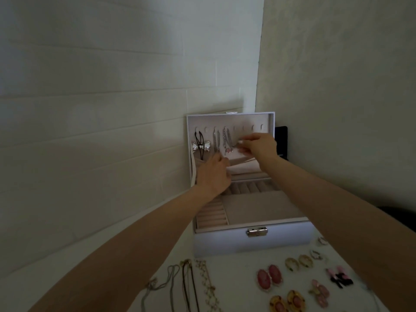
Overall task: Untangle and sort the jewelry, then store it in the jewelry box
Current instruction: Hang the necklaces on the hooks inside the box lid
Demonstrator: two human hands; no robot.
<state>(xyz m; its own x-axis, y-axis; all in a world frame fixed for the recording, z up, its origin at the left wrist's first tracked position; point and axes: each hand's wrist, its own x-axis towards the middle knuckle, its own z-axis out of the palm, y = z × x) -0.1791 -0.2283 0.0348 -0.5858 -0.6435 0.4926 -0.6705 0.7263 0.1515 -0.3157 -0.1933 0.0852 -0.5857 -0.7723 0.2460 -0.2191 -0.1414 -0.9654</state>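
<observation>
- Right hand pinches a thin silver chain between thumb and fingertip.
- Left hand, lower left of it, shows its back; I cannot tell its grip.
- Both reach into the open white jewelry box, which is lined in soft beige.
- A shiny butterfly pendant hangs left of the chain.
- Below the forearms, on the white worktop, lie necklaces and oval pink earrings.

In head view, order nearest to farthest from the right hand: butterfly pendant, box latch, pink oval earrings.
1. butterfly pendant, in the lid, left of the right hand
2. box latch, on the front
3. pink oval earrings, on the table
</observation>
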